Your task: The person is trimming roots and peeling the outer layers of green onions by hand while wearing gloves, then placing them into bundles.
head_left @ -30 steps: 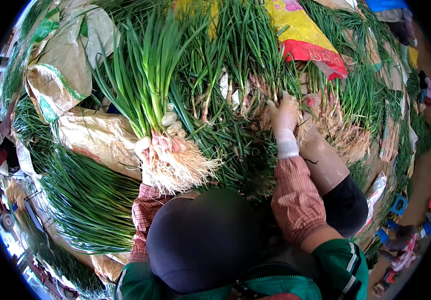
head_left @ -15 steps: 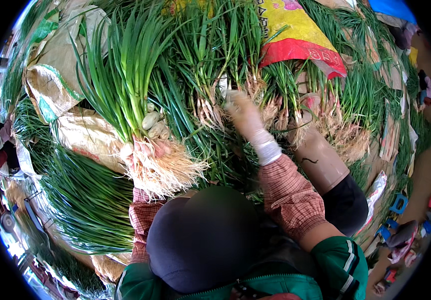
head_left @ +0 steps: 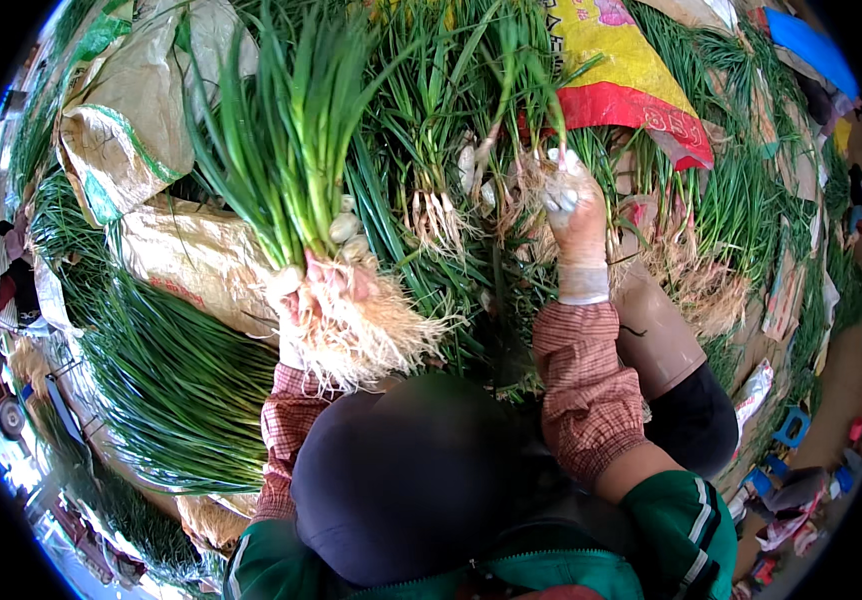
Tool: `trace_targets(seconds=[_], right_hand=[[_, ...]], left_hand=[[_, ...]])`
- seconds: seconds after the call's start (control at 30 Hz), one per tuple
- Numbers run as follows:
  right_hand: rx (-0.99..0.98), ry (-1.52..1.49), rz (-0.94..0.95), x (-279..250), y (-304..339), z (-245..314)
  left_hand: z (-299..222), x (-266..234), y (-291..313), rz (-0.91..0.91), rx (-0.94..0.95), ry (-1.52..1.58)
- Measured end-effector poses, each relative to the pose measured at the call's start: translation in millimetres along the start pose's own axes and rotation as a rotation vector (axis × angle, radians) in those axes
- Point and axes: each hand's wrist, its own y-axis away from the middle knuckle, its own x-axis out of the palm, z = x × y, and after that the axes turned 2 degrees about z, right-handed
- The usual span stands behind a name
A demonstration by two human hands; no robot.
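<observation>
A thick bunch of green onions (head_left: 301,190) stands in my left hand (head_left: 347,238), leaves up and pale stringy roots toward me. Only the taped fingers wrapped round its stems show; the rest of that hand is behind the bulbs and roots. To its right, my right hand (head_left: 575,208), with white tape on the fingers and wrist, is closed on the lower end of a green onion (head_left: 559,122) whose stalk rises above the fingers. Loose green onions (head_left: 436,195) with roots toward me lie between the two hands.
A yellow and red printed sack (head_left: 631,85) covers leaves at the far right. Pale woven sacks (head_left: 126,135) lie at the left above a large heap of green onions (head_left: 176,390). My bent knee (head_left: 686,400) is at the right. Blue stools (head_left: 793,428) stand farther right.
My right hand has moved right and turned upright, and now has a green onion in it. The bunch in my left hand has shifted slightly right in the picture.
</observation>
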Motion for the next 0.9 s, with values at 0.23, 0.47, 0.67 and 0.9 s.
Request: trace_targets(seconds=[0.23,0.47,0.67,0.9], right_hand=[[-0.155,1.071,0.076,49.6,46.2,-14.3],[0.211,1.156,0.144,80.2,61.3,-45.4],[0.264,0.425,0.114,83.6,44.7,-81.2],[0.071,0.726,0.025,78.2,41.9,-111.4]], left_hand=[[23.3,-12.8,1.7,0.036,-0.187,-0.083],[25.3,-29.3,4.6,-0.092,-0.343,-0.177],[32.9,-30.7,-0.7,-0.167,-0.395,-0.225],[34.7,-50.3,1.9,-0.268,-0.429,-0.33]])
